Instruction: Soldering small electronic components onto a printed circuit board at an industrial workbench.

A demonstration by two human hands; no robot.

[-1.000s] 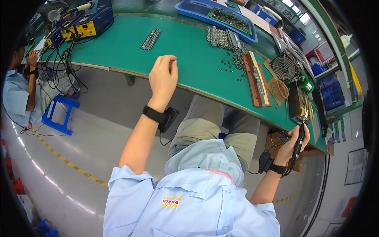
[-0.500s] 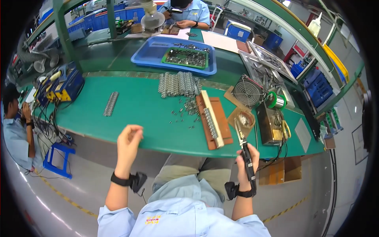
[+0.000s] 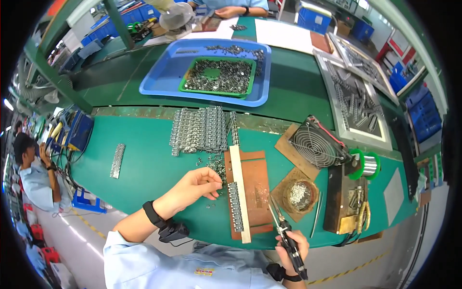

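Note:
My left hand (image 3: 195, 188) reaches over the green bench, thumb and fingertips pinched together, beside a heap of small loose metal parts (image 3: 217, 167). Whether a part is between the fingertips is too small to tell. A strip of small metal pieces (image 3: 235, 207) lies against a pale wooden bar (image 3: 239, 192) on a brown board (image 3: 256, 192), just right of those fingers. At the bench's front edge, my right hand (image 3: 301, 246) grips a black-handled soldering iron (image 3: 290, 246), its tip pointing up and left near the board.
A stack of metal strips (image 3: 199, 127) stands behind the heap; a single strip (image 3: 117, 161) lies left. Right are a round dish (image 3: 299, 195), fan (image 3: 315, 147), solder spool (image 3: 369, 165) and thin rod (image 3: 316, 214). A blue tray (image 3: 153, 79) holds a green tray (image 3: 183, 86).
My left hand has moved right and forward from the front edge to the loose parts. The soldering iron stays in my right hand, nearer the board; the head view has shifted closer.

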